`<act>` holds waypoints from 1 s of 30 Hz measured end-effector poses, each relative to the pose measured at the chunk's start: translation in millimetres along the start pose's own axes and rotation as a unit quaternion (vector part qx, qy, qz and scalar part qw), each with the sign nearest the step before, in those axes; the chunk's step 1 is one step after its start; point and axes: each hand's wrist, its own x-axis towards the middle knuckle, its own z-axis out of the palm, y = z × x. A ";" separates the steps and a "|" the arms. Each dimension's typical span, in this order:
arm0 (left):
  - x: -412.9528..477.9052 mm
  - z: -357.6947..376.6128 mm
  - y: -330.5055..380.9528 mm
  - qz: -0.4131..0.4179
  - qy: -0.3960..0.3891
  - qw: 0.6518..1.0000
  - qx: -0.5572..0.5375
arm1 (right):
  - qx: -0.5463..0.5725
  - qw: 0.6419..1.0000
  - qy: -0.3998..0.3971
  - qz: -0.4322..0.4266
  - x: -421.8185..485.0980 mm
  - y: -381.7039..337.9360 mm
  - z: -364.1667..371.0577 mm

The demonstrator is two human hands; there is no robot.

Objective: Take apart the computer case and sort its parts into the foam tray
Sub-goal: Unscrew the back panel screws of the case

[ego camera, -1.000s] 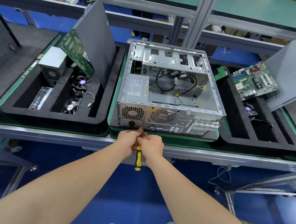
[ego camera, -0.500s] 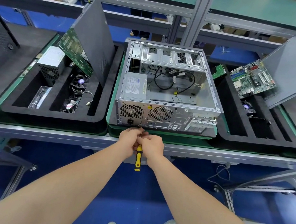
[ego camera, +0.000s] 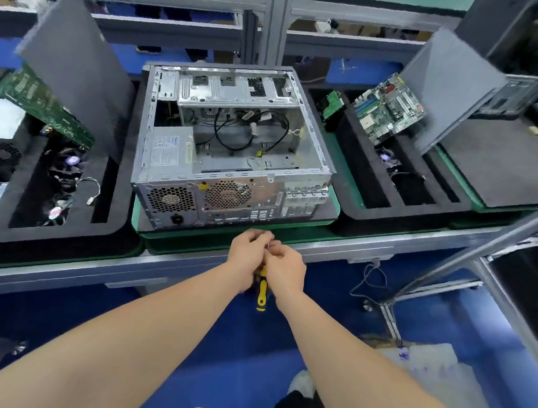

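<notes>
My left hand and my right hand are closed together around a yellow-black screwdriver; its tip is hidden between my fingers. They hang just before the front edge of the tabletop, over open blue floor. The computer case lies open behind them, near this edge. The foam tray at left is cut off by the frame border; its contents are blurred.
</notes>
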 end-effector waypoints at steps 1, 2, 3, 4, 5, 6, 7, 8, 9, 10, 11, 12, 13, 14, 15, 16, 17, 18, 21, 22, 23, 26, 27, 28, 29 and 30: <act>2.3 14.2 -2.2 0.000 -0.007 1.000 0.006 | 0.003 1.000 0.012 -0.015 3.5 3.8 -12.5; 4.5 28.7 -3.4 0.003 -0.015 1.000 0.011 | -0.001 0.999 0.023 -0.034 7.2 6.5 -25.7; 6.8 44.0 -3.8 0.005 -0.025 1.000 0.015 | -0.011 0.998 0.032 -0.052 11.9 8.1 -39.3; 8.8 59.6 -3.5 0.006 -0.034 0.999 0.016 | -0.022 0.997 0.038 -0.066 17.7 9.5 -53.3; 11.1 75.9 -2.5 0.003 -0.043 0.999 0.015 | -0.030 0.996 0.043 -0.075 24.7 10.5 -67.5; 13.6 92.6 -1.7 -0.004 -0.052 0.999 0.013 | -0.035 0.995 0.050 -0.082 32.1 11.9 -82.0; 16.2 110.3 -0.1 -0.013 -0.062 0.998 0.010 | -0.036 0.994 0.058 -0.087 39.9 13.1 -96.7; 19.3 127.8 1.7 -0.021 -0.072 0.997 0.007 | -0.035 0.993 0.065 -0.092 48.2 13.7 -110.8; 23.1 145.0 4.1 -0.026 -0.081 0.996 0.010 | -0.032 0.992 0.072 -0.097 56.5 13.6 -124.4; 27.3 161.7 6.9 -0.026 -0.088 0.996 0.017 | -0.028 0.991 0.078 -0.101 65.3 12.8 -137.2; 31.6 177.2 10.3 -0.025 -0.091 0.995 0.027 | -0.026 0.990 0.084 -0.106 74.1 11.3 -149.2; 35.9 191.5 14.1 -0.021 -0.091 0.995 0.033 | -0.026 0.989 0.089 -0.112 83.2 9.2 -160.4; 41.1 205.2 17.4 -0.018 -0.089 0.995 0.036 | -0.031 0.988 0.093 -0.118 92.9 6.6 -171.0; 47.0 217.5 20.4 -0.013 -0.087 0.995 0.038 | -0.035 0.988 0.092 -0.121 102.8 4.0 -180.6; 52.8 228.6 23.6 -0.007 -0.084 0.996 0.041 | -0.037 0.988 0.089 -0.121 113.2 1.6 -188.9; 58.3 238.3 26.8 -0.002 -0.077 0.996 0.043 | -0.035 0.989 0.085 -0.118 123.7 -0.9 -196.6; 63.5 246.6 30.0 0.001 -0.066 0.997 0.044 | -0.034 0.990 0.081 -0.113 133.6 -3.5 -203.5; 68.7 253.2 32.6 0.003 -0.052 0.998 0.045 | -0.035 0.990 0.080 -0.109 143.1 -6.0 -209.0; 82.9 266.5 38.7 0.012 -0.017 0.998 0.053 | -0.036 0.991 0.073 -0.103 168.2 -10.1 -222.2; 86.8 269.5 40.1 0.015 -0.009 0.998 0.059 | -0.034 0.992 0.069 -0.101 175.6 -10.9 -225.3; 90.5 272.2 40.8 0.016 -0.003 0.998 0.062 | -0.036 0.992 0.065 -0.098 182.3 -11.5 -227.8; 97.9 278.2 43.8 0.011 0.014 0.998 0.060 | -0.042 0.994 0.055 -0.081 197.0 -13.4 -232.0; 99.8 279.9 45.2 0.011 0.022 0.998 0.059 | -0.041 0.995 0.052 -0.076 201.0 -14.2 -232.6; 101.6 281.1 46.7 0.013 0.032 0.998 0.060 | -0.039 0.995 0.051 -0.072 204.5 -15.3 -232.9; 103.4 282.0 48.1 0.015 0.042 0.997 0.061 | -0.035 0.996 0.050 -0.071 207.4 -16.6 -233.1; 105.0 282.5 49.3 0.017 0.051 0.997 0.063 | -0.030 0.996 0.048 -0.069 210.2 -18.0 -232.9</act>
